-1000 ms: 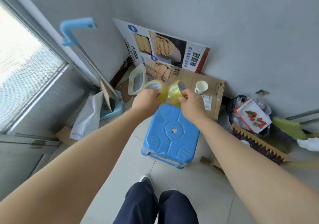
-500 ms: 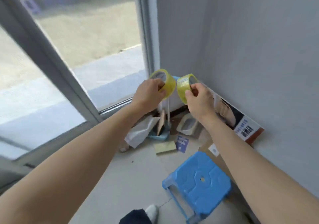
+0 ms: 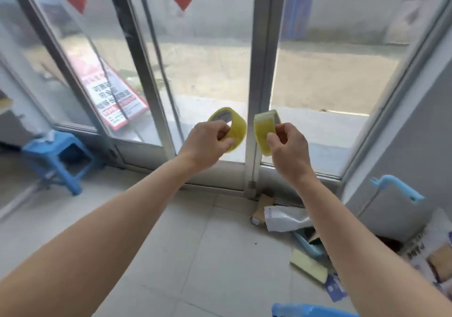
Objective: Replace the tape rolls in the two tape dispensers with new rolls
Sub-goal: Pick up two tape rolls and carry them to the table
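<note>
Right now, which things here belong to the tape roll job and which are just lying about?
For the job: left tape roll in the left hand; right tape roll in the right hand.

Lying about: blue stool, white bag, yellow sponge.

The floor of pale grey square tiles [image 3: 171, 243] fills the lower half of the frame. At the left edge a blue plastic stool [image 3: 56, 155] stands on it. At the lower right, near the glass door, lie a crumpled white plastic bag [image 3: 286, 219], a small brown cardboard piece [image 3: 263, 206], a pale yellow flat sponge block [image 3: 309, 265] and a blue printed card [image 3: 335, 289]
</note>
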The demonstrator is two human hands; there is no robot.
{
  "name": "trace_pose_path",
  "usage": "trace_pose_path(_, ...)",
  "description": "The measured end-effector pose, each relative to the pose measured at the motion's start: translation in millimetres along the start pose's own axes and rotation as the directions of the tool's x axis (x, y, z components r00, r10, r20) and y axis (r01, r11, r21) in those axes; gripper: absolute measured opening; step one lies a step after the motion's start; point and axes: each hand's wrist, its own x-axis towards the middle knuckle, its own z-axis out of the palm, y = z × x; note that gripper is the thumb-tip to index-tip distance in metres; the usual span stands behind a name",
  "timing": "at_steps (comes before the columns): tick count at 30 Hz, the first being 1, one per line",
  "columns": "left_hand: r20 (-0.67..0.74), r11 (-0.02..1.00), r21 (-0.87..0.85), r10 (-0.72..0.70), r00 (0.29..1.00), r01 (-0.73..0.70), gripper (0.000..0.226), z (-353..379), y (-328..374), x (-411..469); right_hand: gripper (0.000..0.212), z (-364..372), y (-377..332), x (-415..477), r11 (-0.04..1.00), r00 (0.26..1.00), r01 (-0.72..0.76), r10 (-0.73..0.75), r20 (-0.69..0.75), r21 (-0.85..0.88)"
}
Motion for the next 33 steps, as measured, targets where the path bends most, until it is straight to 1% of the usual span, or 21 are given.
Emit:
trace_pose_path(4,-0.108,0.992,0.025,-0.118,0.987,0.121,0.014,-59.1,-49.5,-25.1,0.004,65.0,-30.0,5.1,0.997,0.992,0.033,-0.041,0.122,0.074)
trace_pose_path(7,-0.211,0.978,0.042,-0.192,0.958,0.205,0.011,-103.4,-90.2,-47.3,0.004,120.3,-57.6,6.4,0.993,0.977,0.064,-0.083,0.196,0.103)
trace_pose_path(10,-0.297,0.952,0.034,-0.28,0.913,0.303,0.011,-146.6,-130.7,-69.2,0.003,179.8,-87.4,1.9,0.986,0.952,0.049,-0.095,0.292,0.159)
trace_pose_path(13,-0.378,0.918,0.01,-0.364,0.852,0.397,0.013,-188.1,-171.1,-90.8,0.005,236.4,-117.3,-6.0,0.98,0.913,0.065,-0.134,0.385,0.187)
trace_pose_path(17,-0.433,0.876,0.02,-0.427,0.794,0.481,0.014,-242.0,-222.5,-121.0,0.006,304.7,-149.7,-15.2,0.972,0.875,0.093,-0.183,0.449,0.214)
trace_pose_path(20,-0.493,0.843,0.02,-0.459,0.739,0.537,0.016,-277.5,-249.6,-144.1,0.004,353.5,-172.5,-27.3,0.962,0.842,0.123,-0.231,0.487,0.243)
trace_pose_path(22,-0.537,0.817,0.015,-0.48,0.694,0.577,0.016,-295.9,-263.0,-160.1,0.003,387.7,-191.9,-39.2,0.95,0.805,0.132,-0.27,0.529,0.284)
trace_pose_path(25,-0.588,0.77,0.005,-0.514,0.624,0.639,0.014,-319.3,-278.5,-184.9,0.003,433.9,-225.1,-59.6,0.925,0.73,0.129,-0.332,0.598,0.357)
trace_pose_path(29,-0.673,0.694,-0.02,-0.541,0.503,0.719,0.014,-348.3,-295.7,-213.2,0.007,488.9,-260.0,-80.9,0.884,0.633,0.128,-0.422,0.649,0.45)
trace_pose_path(33,-0.753,0.613,-0.043,-0.539,0.378,0.789,0.013,-362.6,-306.6,-226.3,0.006,534.2,-283.3,-91.7,0.841,0.5,0.107,-0.507,0.702,0.531)
